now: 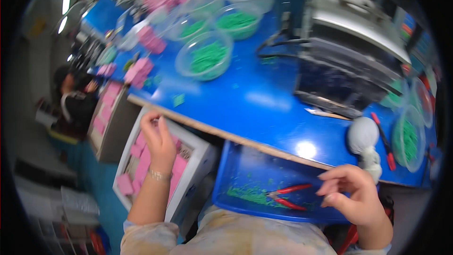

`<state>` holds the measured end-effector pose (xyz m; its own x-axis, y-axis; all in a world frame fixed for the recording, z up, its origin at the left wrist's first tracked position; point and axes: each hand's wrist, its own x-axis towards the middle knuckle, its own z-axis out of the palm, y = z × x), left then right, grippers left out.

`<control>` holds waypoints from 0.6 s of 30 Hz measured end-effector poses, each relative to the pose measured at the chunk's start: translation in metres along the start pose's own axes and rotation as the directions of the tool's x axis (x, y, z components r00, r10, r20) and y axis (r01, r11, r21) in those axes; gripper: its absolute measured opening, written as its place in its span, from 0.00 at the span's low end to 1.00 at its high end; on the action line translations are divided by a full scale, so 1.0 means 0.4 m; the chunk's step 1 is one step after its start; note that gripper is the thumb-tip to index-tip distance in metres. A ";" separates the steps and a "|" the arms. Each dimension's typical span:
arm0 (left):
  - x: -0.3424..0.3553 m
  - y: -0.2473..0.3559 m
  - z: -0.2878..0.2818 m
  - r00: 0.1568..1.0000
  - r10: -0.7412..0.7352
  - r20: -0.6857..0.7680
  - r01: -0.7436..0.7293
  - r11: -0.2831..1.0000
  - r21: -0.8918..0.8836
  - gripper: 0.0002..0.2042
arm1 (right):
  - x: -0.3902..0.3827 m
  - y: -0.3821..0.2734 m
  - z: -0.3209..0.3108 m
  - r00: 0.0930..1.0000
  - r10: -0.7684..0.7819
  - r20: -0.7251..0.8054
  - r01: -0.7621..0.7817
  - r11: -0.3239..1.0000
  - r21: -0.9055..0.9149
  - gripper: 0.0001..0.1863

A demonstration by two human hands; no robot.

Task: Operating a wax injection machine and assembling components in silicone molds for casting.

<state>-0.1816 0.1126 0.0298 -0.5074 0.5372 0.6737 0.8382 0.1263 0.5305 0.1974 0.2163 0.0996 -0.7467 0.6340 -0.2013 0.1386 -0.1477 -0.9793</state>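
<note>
My left hand is raised over a white box beside the table's front edge. Its thumb and fingers curl together at the tips, and whatever may be between them is too small to make out. Several pink blocks lie in that box under my forearm. My right hand hovers over the right end of a blue tray, fingers bent and thumb apart, with nothing visible in it. Red-handled pliers rest in the tray among loose green bits.
On the blue tabletop stand clear tubs of green pieces, with pink stacks to their left. A dark machine is at the back right. Nearer are a grey rounded object and a red-and-black pen. Another person sits far left.
</note>
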 end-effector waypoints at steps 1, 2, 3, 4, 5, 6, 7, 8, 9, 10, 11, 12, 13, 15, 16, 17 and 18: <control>-0.003 -0.051 -0.029 0.998 -0.054 0.025 0.047 0.974 0.222 0.07 | -0.005 0.021 -0.004 0.994 0.050 -0.094 -0.054 0.998 -0.043 0.18; -0.019 -0.118 -0.067 0.981 -0.056 0.186 -0.017 0.929 0.369 0.06 | 0.001 0.027 -0.009 0.981 0.074 -0.180 -0.075 0.997 0.003 0.18; -0.043 -0.194 -0.100 0.933 -0.085 0.350 -0.099 0.873 0.477 0.05 | 0.005 0.033 -0.011 0.954 0.108 -0.281 -0.099 0.994 0.047 0.19; -0.074 -0.262 -0.128 0.774 -0.340 0.535 -0.017 0.832 0.554 0.08 | 0.008 0.050 -0.018 0.939 0.019 -0.343 -0.022 1.000 -0.004 0.19; -0.115 -0.299 -0.146 0.664 -0.460 0.590 0.080 0.828 0.555 0.12 | 0.014 0.053 -0.023 0.923 -0.054 -0.381 0.027 0.997 -0.077 0.20; -0.151 -0.315 -0.162 0.531 -0.552 0.643 0.175 0.813 0.555 0.18 | 0.021 0.056 -0.030 0.911 -0.085 -0.404 0.044 0.993 -0.112 0.19; -0.172 -0.305 -0.162 0.528 -0.552 0.645 0.175 0.814 0.553 0.18 | 0.024 0.055 -0.037 0.893 -0.116 -0.436 0.054 0.987 -0.152 0.19; -0.190 -0.286 -0.150 0.478 -0.576 0.663 0.075 0.779 0.623 0.22 | 0.025 0.053 -0.043 0.884 -0.115 -0.454 0.034 0.982 -0.184 0.18; -0.207 -0.272 -0.144 0.430 -0.602 0.673 -0.031 0.735 0.677 0.27 | 0.018 0.053 -0.045 0.881 -0.117 -0.458 0.032 0.982 -0.187 0.18; -0.220 -0.286 -0.137 0.389 -0.644 0.659 0.015 0.720 0.694 0.32 | 0.011 0.055 -0.045 0.876 -0.159 -0.455 0.054 0.971 -0.235 0.17; -0.217 -0.288 -0.131 0.390 -0.638 0.664 0.013 0.725 0.688 0.32 | 0.004 0.057 -0.045 0.870 -0.201 -0.451 0.074 0.957 -0.282 0.17; -0.202 -0.272 -0.121 0.374 -0.635 0.676 -0.075 0.706 0.704 0.32 | -0.001 0.065 -0.044 0.854 -0.242 -0.460 0.080 0.935 -0.344 0.15; -0.192 -0.257 -0.114 0.358 -0.632 0.688 -0.164 0.682 0.712 0.32 | -0.007 0.071 -0.040 0.851 -0.241 -0.466 0.075 0.935 -0.347 0.15; -0.179 -0.236 -0.102 0.381 -0.611 0.694 -0.174 0.690 0.702 0.32 | -0.020 0.076 -0.026 0.835 -0.317 -0.449 0.100 0.891 -0.443 0.13; -0.169 -0.227 -0.095 0.406 -0.594 0.694 -0.182 0.692 0.698 0.32 | -0.027 0.071 -0.017 0.839 -0.329 -0.434 0.095 0.873 -0.478 0.12; -0.165 -0.226 -0.103 0.410 -0.584 0.701 -0.191 0.696 0.692 0.32 | -0.032 0.084 -0.009 0.827 -0.377 -0.418 0.145 0.860 -0.490 0.11; -0.167 -0.230 -0.124 0.407 -0.636 0.655 -0.070 0.693 0.717 0.29 | -0.038 0.088 -0.002 0.846 -0.397 -0.356 0.178 0.840 -0.513 0.11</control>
<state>-0.2351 0.0236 -0.0384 -0.6089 0.6847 -0.4006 0.7603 0.6478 -0.0482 0.2143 0.2021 0.0682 -0.4552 0.8652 0.2103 0.3171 0.3783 -0.8697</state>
